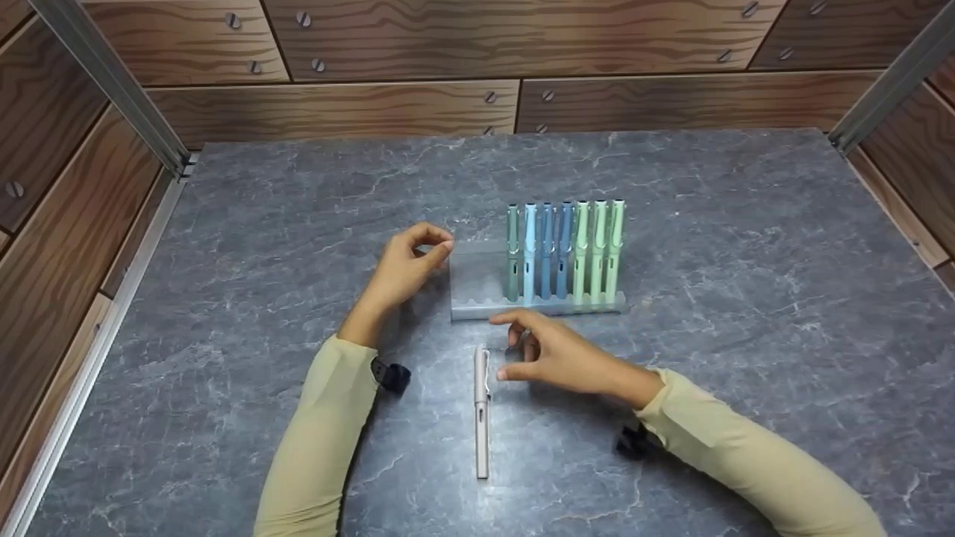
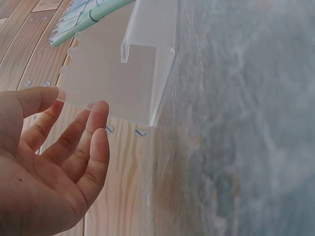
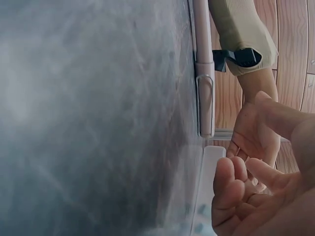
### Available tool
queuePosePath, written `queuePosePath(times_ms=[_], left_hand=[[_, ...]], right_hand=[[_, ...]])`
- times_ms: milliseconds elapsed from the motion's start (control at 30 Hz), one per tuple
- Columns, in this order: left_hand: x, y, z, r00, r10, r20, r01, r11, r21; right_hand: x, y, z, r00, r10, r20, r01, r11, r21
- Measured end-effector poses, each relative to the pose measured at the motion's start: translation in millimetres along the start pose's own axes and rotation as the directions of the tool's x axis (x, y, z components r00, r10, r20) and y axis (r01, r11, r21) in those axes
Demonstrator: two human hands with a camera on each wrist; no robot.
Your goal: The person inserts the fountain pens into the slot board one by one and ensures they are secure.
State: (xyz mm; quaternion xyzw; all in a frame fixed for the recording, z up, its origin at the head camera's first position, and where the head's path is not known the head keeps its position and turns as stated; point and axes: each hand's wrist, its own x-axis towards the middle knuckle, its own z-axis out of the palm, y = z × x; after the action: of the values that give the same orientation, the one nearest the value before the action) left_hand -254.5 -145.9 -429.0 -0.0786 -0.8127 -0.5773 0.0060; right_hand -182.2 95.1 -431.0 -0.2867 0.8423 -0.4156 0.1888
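Observation:
A clear pen stand (image 1: 477, 277) rests on the table, holding several upright pens in a row on its right part. From left to right they are a dark green pen (image 1: 512, 257), a light blue pen (image 1: 530, 257), two darker blue pens (image 1: 553, 261) and light green pens (image 1: 597, 257). My left hand (image 1: 403, 267) pinches the stand's upper left corner between thumb and forefinger; the other fingers (image 2: 98, 147) are spread. A silver-grey pen (image 1: 481, 418) lies lengthwise in front of the stand, clip to the right. Beside its capped end, my right hand (image 1: 563, 356) holds nothing, thumb and forefinger apart.
The grey marbled table (image 1: 709, 298) surrounds the stand. Wood-patterned panels (image 1: 418, 37) rise behind it and at both sides, with metal posts (image 1: 123, 89) at the back corners. A dark wrist device (image 1: 392, 377) is strapped by the left sleeve.

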Motion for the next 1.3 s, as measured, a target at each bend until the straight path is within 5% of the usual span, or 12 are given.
queuePosePath(times_ms=[300, 800, 1300], left_hand=[[0.8, 0.8, 0.9, 1.0, 0.001, -0.002, -0.001, 1.0, -0.005], [1.8, -0.2, 0.6, 1.0, -0.003, -0.003, 0.003, 1.0, -0.008], [0.5, 0.7, 1.7, 0.999, 0.029, -0.014, -0.03, 0.999, -0.02]], right_hand=[[-2.0, 1.4, 6.0, 0.998, 0.004, 0.07, -0.004, 1.0, -0.008], [1.6, -1.9, 9.5, 0.991, 0.015, 0.136, 0.009, 0.985, -0.175], [5.7, -2.2, 14.1, 0.991, 0.044, 0.127, -0.005, 0.956, -0.294]])
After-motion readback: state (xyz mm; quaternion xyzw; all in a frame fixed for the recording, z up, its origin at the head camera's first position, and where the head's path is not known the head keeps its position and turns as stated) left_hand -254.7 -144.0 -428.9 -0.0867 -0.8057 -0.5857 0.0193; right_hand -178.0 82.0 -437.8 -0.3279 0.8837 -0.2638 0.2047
